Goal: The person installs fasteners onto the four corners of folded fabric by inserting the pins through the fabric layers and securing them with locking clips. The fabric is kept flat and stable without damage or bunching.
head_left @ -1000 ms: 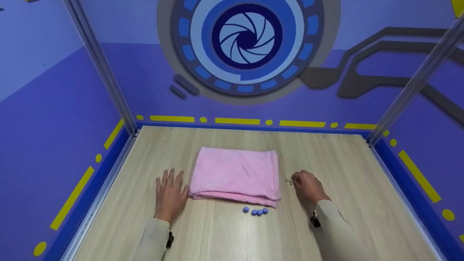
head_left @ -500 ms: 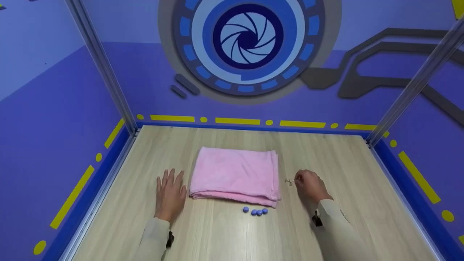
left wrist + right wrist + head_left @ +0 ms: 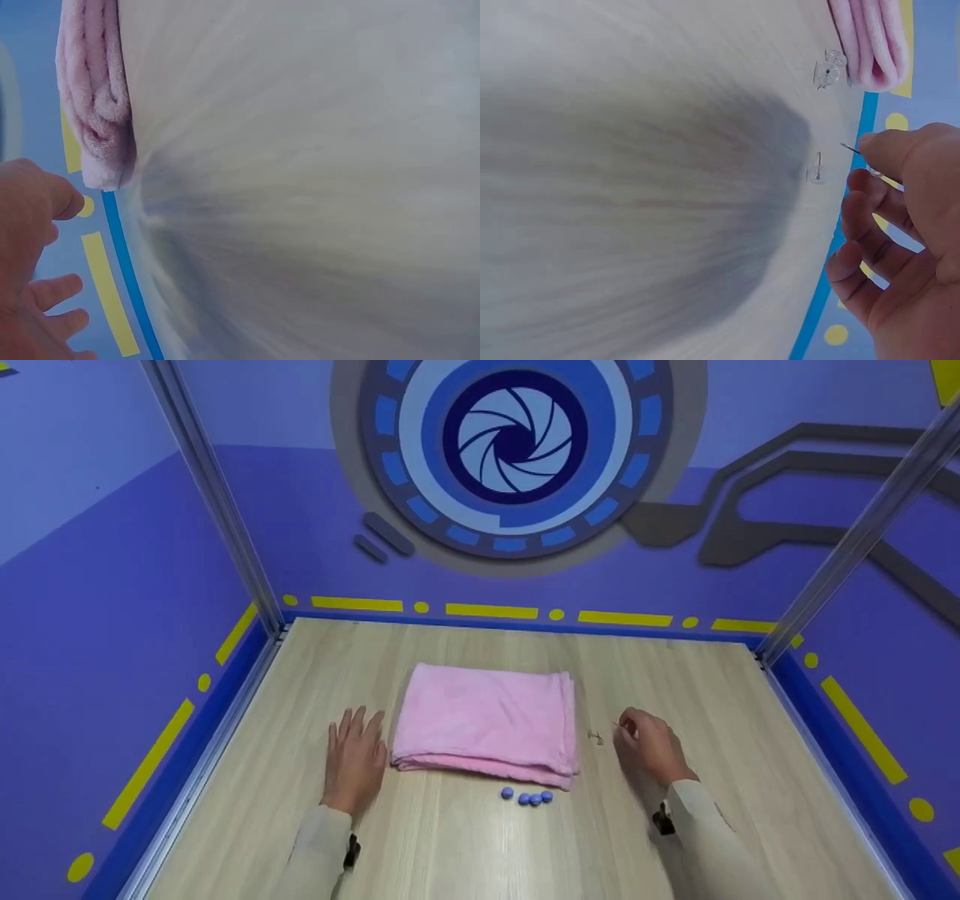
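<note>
My right hand (image 3: 651, 741) is to the right of a folded pink towel (image 3: 484, 716). In the right wrist view its thumb and forefinger pinch a clear thumbtack (image 3: 849, 148), whose thin metal point sticks out past the thumb; the fingers hide most of its head. More clear thumbtacks (image 3: 826, 73) lie on the table between that hand and the towel, one (image 3: 818, 171) nearer the fingers. Palm down with fingers spread, my left hand (image 3: 354, 757) rests by the towel's left edge and holds nothing.
Several small blue balls (image 3: 535, 799) lie just in front of the towel. The wooden table (image 3: 465, 847) is bounded by blue-purple walls at the back and sides, with metal posts (image 3: 225, 510) in the corners.
My right hand has drawn a little to the right, away from the thumbtacks on the table, with one pinched in its fingers. The left hand has barely shifted.
</note>
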`<state>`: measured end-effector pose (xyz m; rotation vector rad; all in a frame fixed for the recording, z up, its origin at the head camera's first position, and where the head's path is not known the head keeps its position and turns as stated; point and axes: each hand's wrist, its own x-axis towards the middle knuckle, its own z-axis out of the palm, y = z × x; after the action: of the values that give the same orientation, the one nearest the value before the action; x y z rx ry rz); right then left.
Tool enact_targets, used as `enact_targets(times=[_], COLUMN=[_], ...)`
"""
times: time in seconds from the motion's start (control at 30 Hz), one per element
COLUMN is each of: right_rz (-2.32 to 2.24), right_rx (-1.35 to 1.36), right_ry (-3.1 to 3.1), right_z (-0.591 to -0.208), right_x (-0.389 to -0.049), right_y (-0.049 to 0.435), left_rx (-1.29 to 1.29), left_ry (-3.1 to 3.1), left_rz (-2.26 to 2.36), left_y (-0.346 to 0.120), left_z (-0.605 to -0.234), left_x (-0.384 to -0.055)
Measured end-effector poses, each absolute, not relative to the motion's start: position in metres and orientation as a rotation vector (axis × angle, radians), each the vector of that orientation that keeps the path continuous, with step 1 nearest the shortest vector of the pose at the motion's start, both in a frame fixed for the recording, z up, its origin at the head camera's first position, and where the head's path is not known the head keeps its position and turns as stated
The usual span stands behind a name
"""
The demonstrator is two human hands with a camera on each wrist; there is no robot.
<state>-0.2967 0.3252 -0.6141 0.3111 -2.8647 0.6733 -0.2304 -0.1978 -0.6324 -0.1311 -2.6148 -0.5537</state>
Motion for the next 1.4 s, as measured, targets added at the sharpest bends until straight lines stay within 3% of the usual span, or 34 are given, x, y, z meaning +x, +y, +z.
enact_targets(times=[0.23, 0.7, 1.4], right_rz=[0.651, 0.691, 0.721], right_rx=[0.357, 0.267, 0.137], right_ry=[-2.791, -2.778, -2.768], right_z=[-0.608, -0.607, -0.61], right_x=[-0.291, -0.274, -0.255], right_y=[0.333, 0.35, 0.368], left_rx=[-0.228, -0.472, -1.024], left_ry=[-2.613, -2.566, -2.603], left_rz=[-0.468, -0.729, -0.602], left_y=[-0.188, -0.15, -0.033], left_z=[-0.628, -0.618, -0.616], left_x=[-0.239, -0.251, -0.241])
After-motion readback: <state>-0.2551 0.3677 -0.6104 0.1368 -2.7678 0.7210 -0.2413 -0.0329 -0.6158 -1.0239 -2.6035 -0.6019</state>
